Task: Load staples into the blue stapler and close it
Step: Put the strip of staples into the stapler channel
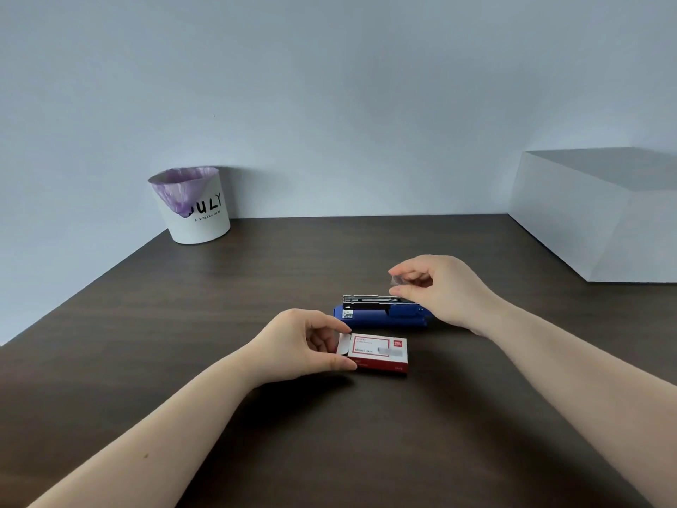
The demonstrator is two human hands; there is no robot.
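Dark wood tabletop (366, 452). White bin (198, 210) with purple liner at far left corner, by wall. White box (600, 221) at far right edge. Blue stapler (381, 317), lying open, near centre; red-and-white staple box (379, 353) just beside it on near side, flap open.

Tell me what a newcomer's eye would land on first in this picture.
The two bare hands at the middle of the dark wooden desk draw the eye: the right hand pinches a small strip of staples above the opened blue stapler, while the left hand grips the open end of a red and white staple box just in front of it. Further back on the left stands a white bin with a purple liner.
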